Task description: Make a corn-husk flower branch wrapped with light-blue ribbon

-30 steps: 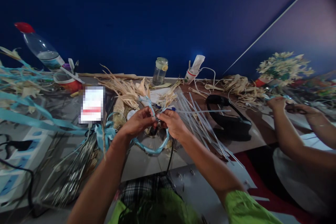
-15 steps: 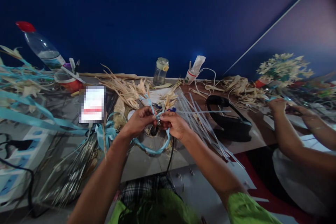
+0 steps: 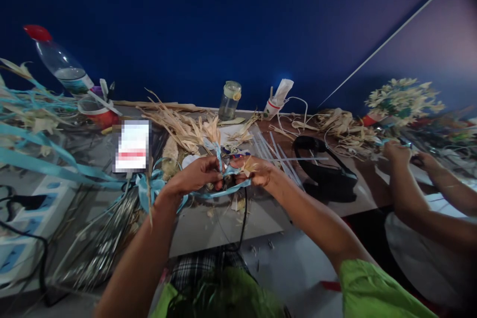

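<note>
My left hand point(image 3: 203, 175) is closed in a pinch on a stem point(image 3: 219, 156) wound with light blue ribbon. A pale dried-husk flower point(image 3: 211, 131) tops that stem. My right hand point(image 3: 257, 171) is closed beside it, its fingers round the blue ribbon point(image 3: 223, 192), which runs in a low curve back to the left. A small pale husk piece point(image 3: 249, 166) shows against the right fingers. Fingers hide the spot where ribbon and stems meet. Husk scraps point(image 3: 238, 203) lie on the table below my hands.
Left are a phone point(image 3: 131, 146), wire bundle point(image 3: 112, 238), power strip point(image 3: 40, 223) and red-capped bottle point(image 3: 61, 62). Husks point(image 3: 171, 124) and a jar point(image 3: 229, 102) stand behind. Right lie clear sticks point(image 3: 278, 151), a black headset point(image 3: 324, 166) and another person's hands point(image 3: 397, 151).
My right hand has turned and shifted right, drawing the ribbon from a hanging loop into a flatter line. The pale husk piece now sits at its fingers. My left hand keeps its pinch.
</note>
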Available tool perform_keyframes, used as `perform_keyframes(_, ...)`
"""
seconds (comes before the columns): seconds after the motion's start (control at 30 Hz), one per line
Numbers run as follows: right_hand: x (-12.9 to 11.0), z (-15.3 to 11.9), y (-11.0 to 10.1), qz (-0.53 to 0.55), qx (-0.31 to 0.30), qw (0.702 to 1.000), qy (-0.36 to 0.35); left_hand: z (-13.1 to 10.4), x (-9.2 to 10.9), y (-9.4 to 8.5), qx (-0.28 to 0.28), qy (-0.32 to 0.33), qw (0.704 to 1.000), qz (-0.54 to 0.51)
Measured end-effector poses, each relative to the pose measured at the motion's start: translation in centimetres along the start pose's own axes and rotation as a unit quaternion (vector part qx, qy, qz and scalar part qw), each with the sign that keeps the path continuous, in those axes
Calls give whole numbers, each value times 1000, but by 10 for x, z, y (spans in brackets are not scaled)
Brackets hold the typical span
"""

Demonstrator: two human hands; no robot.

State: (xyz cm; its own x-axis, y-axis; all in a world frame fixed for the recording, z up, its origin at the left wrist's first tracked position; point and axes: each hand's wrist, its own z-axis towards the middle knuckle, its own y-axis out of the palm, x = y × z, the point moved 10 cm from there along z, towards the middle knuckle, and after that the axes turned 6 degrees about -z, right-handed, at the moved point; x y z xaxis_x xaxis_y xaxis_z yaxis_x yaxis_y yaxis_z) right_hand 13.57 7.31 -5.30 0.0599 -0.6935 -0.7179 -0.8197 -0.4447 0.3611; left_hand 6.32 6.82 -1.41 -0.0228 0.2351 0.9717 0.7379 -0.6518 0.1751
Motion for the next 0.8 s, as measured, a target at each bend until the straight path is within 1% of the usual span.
perform_keyframes(0.13,-8,-3,-7,-37,41,998,5,4,-3,-2,4,6,999,32)
perform_keyframes(0.2,-12,-5,-11,-60,58,996,11,5,-5,-5,18,9,998,61)
perform_keyframes(0.27,-18,-8,-14,-89,66,994,12,6,-7,-10,45,6,995,93)
perform_keyframes(0.33,-27,-11,-18,-114,74,991,-6,6,-8,-18,81,7,989,122)
perform_keyframes(0.43,-41,-21,-21,-178,85,980,-41,5,-4,-31,141,36,974,174)
perform_keyframes(0.5,-50,-32,-21,-246,95,962,-64,4,-1,-37,170,58,960,213)
perform_keyframes(0.6,-61,-49,-17,-366,118,918,-97,4,0,-41,198,65,947,243)
perform_keyframes(0.73,-70,-65,-6,-498,128,844,-150,3,3,-40,203,62,947,240)
perform_keyframes(0.8,-71,-68,-5,-521,127,826,-171,1,7,-40,199,66,953,220)
